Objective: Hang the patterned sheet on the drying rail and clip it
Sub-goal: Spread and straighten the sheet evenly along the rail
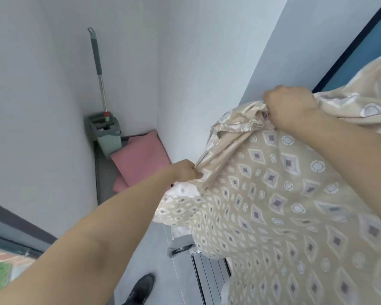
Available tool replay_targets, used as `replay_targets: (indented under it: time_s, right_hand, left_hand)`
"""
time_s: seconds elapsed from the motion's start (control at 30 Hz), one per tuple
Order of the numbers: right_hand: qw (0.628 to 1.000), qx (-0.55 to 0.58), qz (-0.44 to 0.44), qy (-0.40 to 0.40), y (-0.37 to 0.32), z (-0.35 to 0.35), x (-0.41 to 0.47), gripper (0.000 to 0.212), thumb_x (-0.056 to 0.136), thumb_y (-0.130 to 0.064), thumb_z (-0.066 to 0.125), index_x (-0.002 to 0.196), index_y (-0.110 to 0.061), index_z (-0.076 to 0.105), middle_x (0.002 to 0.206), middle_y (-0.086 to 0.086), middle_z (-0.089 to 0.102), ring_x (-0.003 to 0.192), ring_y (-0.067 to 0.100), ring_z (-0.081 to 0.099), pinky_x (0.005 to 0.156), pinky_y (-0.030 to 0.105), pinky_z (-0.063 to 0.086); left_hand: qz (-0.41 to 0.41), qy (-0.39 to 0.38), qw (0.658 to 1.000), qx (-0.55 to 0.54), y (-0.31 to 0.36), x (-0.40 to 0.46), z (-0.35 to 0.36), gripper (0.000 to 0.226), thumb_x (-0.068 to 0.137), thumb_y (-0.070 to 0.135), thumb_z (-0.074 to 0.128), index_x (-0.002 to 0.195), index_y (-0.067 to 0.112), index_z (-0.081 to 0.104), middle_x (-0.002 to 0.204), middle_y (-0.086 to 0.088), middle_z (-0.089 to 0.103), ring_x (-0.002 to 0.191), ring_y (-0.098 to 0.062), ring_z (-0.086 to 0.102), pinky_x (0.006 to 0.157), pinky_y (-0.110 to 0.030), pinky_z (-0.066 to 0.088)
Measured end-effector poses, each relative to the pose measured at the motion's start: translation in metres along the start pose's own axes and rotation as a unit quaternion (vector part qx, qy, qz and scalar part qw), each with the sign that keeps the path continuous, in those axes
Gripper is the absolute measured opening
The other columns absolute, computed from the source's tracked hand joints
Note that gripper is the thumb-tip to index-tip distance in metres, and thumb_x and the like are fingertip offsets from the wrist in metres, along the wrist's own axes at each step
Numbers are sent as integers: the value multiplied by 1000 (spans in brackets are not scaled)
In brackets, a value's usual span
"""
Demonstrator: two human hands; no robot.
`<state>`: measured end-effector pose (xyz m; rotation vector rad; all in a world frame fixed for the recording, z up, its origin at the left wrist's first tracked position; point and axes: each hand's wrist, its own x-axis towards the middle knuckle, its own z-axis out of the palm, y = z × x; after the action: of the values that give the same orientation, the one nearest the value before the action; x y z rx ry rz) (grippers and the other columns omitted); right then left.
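1. Head view: the patterned sheet [273, 194] fills the right and near-right of the scene, bunched and billowing, held up in the air between both hands.
2. The right hand [291, 108] is higher and farther right, its fingers clenched round a gathered fold of the sheet's upper edge. The left hand [185, 170] is lower, at mid-scene, its fingers pinching the sheet's edge where the cloth pulls taut.
3. The step in hand looks like finding and spreading the top edge before it goes over the rail. To do it well, I would draw the hands apart along one edge so the bunch under the right hand opens flat, and keep the lower folds off the floor [154, 249].
4. Hidden or unclear: no drying rail and no clips can be made out. Both hands' fingertips are buried in cloth. The sheet runs off the right and bottom edges.
5. Far left in the corner stand a mop [98, 69] in its bucket [106, 130], with a pink mat [139, 159] beside it. A dark shoe [141, 289] shows near the bottom.
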<state>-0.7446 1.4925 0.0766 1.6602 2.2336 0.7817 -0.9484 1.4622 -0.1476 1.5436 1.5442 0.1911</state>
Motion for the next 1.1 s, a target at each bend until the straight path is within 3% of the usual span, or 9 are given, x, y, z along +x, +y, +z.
replay_targets:
  time_s: [0.17,0.33,0.43,0.53,0.6,0.77,0.93,1.07,1.1]
  right_hand:
    - [999,-15,21,20,12,13,0,24,84,2,53,109,0,55,108,20,57,98,39,62,66,36,34]
    - [999,3,20,35,12,14,6,24,83,1,55,107,0,56,106,21,57,98,39,61,67,36,34]
    - [999,14,13,48,9,11,9,24,82,1,55,106,0,54,106,21,56,98,40,60,67,37,34]
    - [997,26,5,76,7,6,11,27,82,-2,57,108,0,52,108,21,56,99,40,59,69,38,37]
    - [995,37,-3,87,5,3,12,30,82,-4,57,111,-2,49,110,22,56,101,40,57,70,40,38]
    - [992,69,-51,91,7,-10,20,34,83,-14,59,114,-7,47,111,18,58,101,37,58,69,37,37]
    - [990,70,-106,63,4,-18,22,37,83,-27,60,114,-11,47,111,14,60,101,35,60,69,36,37]
    - [992,5,-113,50,14,-32,11,53,84,-51,60,120,-14,47,114,10,59,103,31,59,81,39,39]
    - [993,-17,-107,53,22,-36,6,55,85,-53,58,122,-14,46,116,10,58,105,31,58,85,39,38]
  left_hand:
    - [54,15,957,-285,3,6,2,24,92,35,62,92,11,65,86,-2,61,83,-17,60,88,-39,55]
    - [97,-31,943,-315,45,4,-2,30,93,22,56,110,-1,62,93,-10,62,83,-20,61,64,-32,59]
    - [87,-3,939,-332,57,9,3,21,96,22,52,102,4,59,89,-8,61,78,-20,62,63,-34,60]
    - [50,168,967,-183,52,16,-1,21,96,24,44,78,13,47,76,-3,55,69,-23,53,57,-29,49]
    - [-6,262,963,-64,35,20,-9,21,96,24,42,84,13,56,88,-7,62,82,-30,58,62,-28,40]
    - [-145,268,952,-14,-3,23,-31,31,96,17,43,118,6,62,115,-12,65,105,-32,62,74,-31,42]
    - [38,182,969,-164,12,37,-21,66,58,54,70,114,20,58,113,0,58,98,-16,61,83,-35,52]
    - [127,167,920,-331,69,20,-20,9,88,21,61,90,13,64,84,-4,68,78,-19,66,67,-21,53]
    - [120,182,913,-345,84,18,-23,16,93,18,54,78,14,58,72,-2,61,66,-18,59,57,-15,47]
